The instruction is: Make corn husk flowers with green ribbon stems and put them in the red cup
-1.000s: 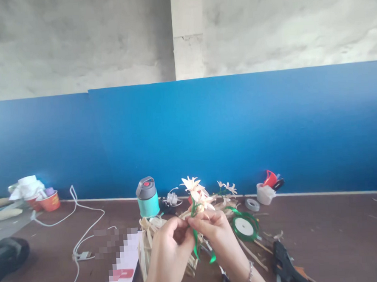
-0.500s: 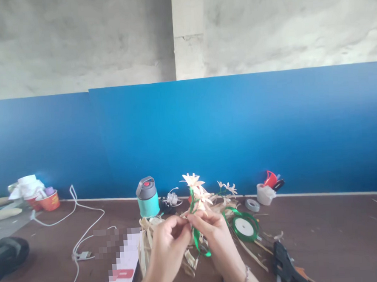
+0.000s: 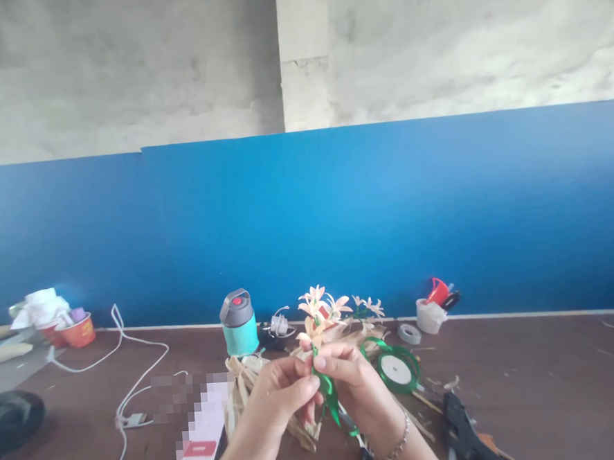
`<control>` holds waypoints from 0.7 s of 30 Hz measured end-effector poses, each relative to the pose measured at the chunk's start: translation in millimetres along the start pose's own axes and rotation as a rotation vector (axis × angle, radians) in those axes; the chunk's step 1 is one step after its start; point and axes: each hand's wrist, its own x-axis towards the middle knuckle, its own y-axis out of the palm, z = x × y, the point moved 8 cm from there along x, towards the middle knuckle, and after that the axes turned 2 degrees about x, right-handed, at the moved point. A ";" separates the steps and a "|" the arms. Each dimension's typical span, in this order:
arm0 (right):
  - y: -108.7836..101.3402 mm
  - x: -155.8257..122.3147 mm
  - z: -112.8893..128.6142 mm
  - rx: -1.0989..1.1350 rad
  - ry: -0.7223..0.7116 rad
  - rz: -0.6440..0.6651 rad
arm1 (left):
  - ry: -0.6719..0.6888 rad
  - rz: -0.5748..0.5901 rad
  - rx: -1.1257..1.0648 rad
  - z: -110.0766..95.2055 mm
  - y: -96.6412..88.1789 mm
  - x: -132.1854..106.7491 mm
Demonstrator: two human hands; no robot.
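Both hands meet in front of me at an upright sprig of pale cream artificial flowers [image 3: 316,330]. My left hand [image 3: 283,398] pinches its green-wrapped stem low down, thumb against the fingers. Just above, my right hand [image 3: 349,370] grips the stem under the lowest bloom. A loose tail of green ribbon [image 3: 329,395] hangs between the palms. Right of the hands lies a ribbon spool [image 3: 397,370] with a white centre and green ribbon. Dried husk strips [image 3: 238,387] spread behind and below the hands, and another flower sprig [image 3: 369,308] rests behind them.
A teal flask [image 3: 240,331] stands at the back, left of the flowers. Rightward are a tape roll [image 3: 410,333], a white cup [image 3: 431,317] with pens, and a black glue gun [image 3: 465,428]. Leftward lie a phone [image 3: 200,438], a white cable [image 3: 134,390] and red paper cups [image 3: 78,331].
The sprig has turned in my fingers, so its blooms now spread wider and face differently. The right hand has shifted slightly, and the ribbon tail swings to the right.
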 end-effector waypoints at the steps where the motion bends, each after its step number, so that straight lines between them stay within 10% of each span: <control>1: -3.1 0.6 -0.6 0.000 -0.009 -0.034 | 0.029 -0.026 0.062 -2.9 -1.5 0.3; 10: -13.0 -4.1 10.8 -0.202 -0.229 -0.301 | 0.383 -0.400 0.657 -29.9 -12.0 -14.5; 21: 4.6 -14.4 35.4 -0.801 -0.368 -0.237 | 0.224 -0.362 0.104 -14.0 -29.6 -7.1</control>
